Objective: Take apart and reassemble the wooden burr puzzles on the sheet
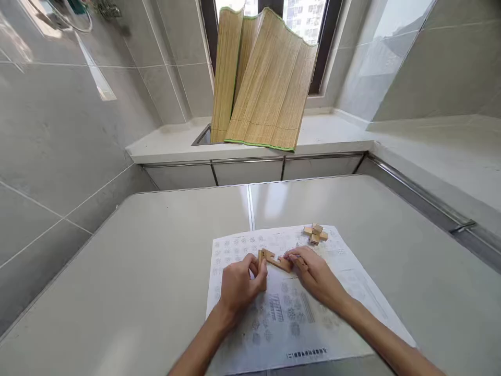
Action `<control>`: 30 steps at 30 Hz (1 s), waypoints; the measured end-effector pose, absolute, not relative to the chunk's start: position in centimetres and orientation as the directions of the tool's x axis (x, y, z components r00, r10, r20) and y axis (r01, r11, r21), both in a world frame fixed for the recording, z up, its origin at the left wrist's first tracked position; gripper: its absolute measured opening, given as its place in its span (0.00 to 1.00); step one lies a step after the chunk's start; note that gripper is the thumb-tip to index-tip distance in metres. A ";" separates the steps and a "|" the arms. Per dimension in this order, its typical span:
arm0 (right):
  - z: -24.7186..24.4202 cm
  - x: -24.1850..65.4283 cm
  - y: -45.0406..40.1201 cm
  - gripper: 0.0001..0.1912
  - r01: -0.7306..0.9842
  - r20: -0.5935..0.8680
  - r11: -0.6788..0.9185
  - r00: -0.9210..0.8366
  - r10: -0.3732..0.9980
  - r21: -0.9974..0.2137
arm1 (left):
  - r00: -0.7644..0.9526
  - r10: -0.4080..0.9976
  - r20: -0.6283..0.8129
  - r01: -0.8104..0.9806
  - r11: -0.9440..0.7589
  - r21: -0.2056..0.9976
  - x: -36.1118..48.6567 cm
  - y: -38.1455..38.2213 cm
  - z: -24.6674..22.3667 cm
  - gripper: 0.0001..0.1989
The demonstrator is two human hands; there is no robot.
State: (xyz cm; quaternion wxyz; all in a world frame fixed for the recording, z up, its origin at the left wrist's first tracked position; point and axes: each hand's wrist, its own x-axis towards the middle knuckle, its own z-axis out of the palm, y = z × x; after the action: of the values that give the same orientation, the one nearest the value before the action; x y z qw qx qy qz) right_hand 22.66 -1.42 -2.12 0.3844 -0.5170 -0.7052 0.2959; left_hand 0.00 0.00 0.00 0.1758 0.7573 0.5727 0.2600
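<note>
My left hand (243,279) pinches the end of a small wooden puzzle piece (260,256) between thumb and fingers. A notched, flat wooden piece (278,260) stretches from there to my right hand (311,269); whether the two pieces are joined, I cannot tell. The fingers of my right hand are closed on the far end of the notched piece, partly hiding it. Both hands are just over a printed sheet (282,334) covered in small line diagrams. A cross-shaped wooden block puzzle (315,234) rests at the sheet's upper right edge.
Under the sheet is a glossy pale table (136,292) with a seam. Behind it, a white ledge (336,133) carries a folded bamboo mat (270,83) leaning at the window. Grey tiled walls (58,130) stand at the left, and metal rails (422,196) run along the ledge.
</note>
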 end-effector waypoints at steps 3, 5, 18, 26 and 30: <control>-2.0 22.8 -1.5 0.17 0.510 0.245 0.294 -0.162 0.956 -0.809 | 0.188 0.964 0.189 0.790 -0.262 0.555 -0.4 0.2 0.4 0.18; -1.9 22.9 -1.5 0.15 0.498 0.231 0.276 -0.153 0.961 -0.822 | 0.167 0.969 0.184 0.805 -0.241 0.543 -0.6 0.3 0.5 0.19; -1.4 23.1 -1.9 0.16 0.407 0.036 0.148 -0.270 0.962 -0.901 | 0.108 0.987 0.123 0.896 -0.150 0.417 -0.7 0.5 0.9 0.20; -1.8 23.1 -1.7 0.19 0.463 0.062 0.090 -0.076 0.995 -0.882 | 0.135 0.984 0.119 0.913 -0.170 0.370 -0.5 0.4 0.7 0.21; -1.2 23.2 -1.5 0.21 0.498 0.076 0.099 -0.067 0.995 -0.861 | 0.168 0.976 0.140 0.904 -0.209 0.373 -0.5 0.3 0.5 0.21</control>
State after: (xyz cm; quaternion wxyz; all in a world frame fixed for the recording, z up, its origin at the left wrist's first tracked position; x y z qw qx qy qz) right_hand 23.19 -1.50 -1.25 0.3640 -0.5782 -0.6457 0.3411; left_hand -0.54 0.33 0.53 0.1020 0.7573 0.6205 0.1759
